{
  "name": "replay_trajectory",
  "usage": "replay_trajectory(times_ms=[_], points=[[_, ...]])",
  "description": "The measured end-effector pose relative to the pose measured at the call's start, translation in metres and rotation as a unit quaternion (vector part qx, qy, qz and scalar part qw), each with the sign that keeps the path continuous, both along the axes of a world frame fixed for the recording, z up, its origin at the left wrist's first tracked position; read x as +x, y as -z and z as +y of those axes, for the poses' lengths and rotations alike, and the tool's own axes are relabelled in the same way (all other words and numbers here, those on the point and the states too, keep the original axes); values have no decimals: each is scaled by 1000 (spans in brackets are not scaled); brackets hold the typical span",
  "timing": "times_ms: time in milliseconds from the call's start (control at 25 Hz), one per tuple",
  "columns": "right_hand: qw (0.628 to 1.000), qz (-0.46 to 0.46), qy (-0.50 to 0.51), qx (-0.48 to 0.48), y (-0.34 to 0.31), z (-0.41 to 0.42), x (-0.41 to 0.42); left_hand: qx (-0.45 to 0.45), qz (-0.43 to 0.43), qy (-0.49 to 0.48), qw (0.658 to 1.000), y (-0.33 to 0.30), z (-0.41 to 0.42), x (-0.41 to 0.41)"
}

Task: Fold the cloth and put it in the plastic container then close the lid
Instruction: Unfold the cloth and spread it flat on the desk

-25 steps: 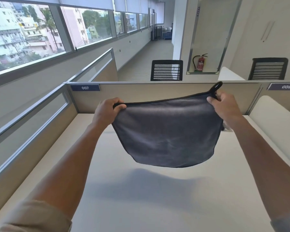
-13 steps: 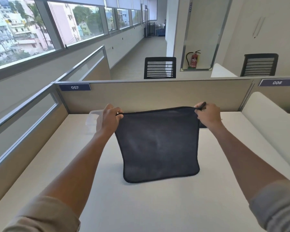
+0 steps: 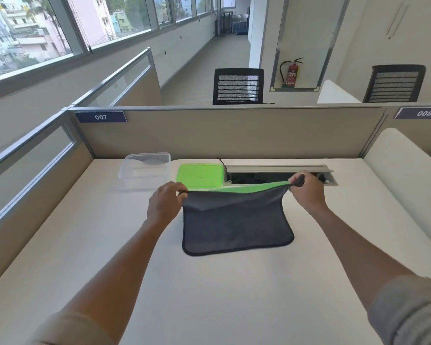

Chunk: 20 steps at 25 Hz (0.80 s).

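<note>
A dark grey cloth (image 3: 237,222) with a green reverse side lies partly on the white desk (image 3: 209,295), its near edge flat on the surface. My left hand (image 3: 166,202) pinches its far left corner and my right hand (image 3: 306,192) pinches the far right corner, both held a little above the desk. Beyond the cloth sits a green lid (image 3: 199,176), flat on the desk. To the left of the lid stands a clear plastic container (image 3: 146,171), with no lid on it.
An open cable tray (image 3: 279,174) is set into the desk behind my right hand. Beige partition walls (image 3: 222,133) close the back and left of the desk. A curved white divider (image 3: 406,165) rises on the right.
Both hands have lowered the cloth from hanging in the air until its lower half rests on the desk. The view has tilted down, so the container, lid and cable tray now show.
</note>
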State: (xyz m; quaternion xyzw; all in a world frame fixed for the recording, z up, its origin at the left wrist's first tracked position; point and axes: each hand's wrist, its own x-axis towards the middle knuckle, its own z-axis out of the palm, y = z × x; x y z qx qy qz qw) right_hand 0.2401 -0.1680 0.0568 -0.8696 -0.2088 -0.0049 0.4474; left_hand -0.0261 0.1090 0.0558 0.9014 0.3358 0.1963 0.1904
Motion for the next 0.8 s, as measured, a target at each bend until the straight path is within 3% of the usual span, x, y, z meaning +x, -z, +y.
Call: replay_trajectory(times_ms=[320,600,800], points=[[994,50,-28,-94,87,-38,-28,-42,146,62,986,77,-36,-35],[986,35,-65,-151,114,-57,-27,-34,183,70,980,110,-55,-43],[991,76,-22,-111,109,-50,-20,-39,171,58,983,112,-54,-40]])
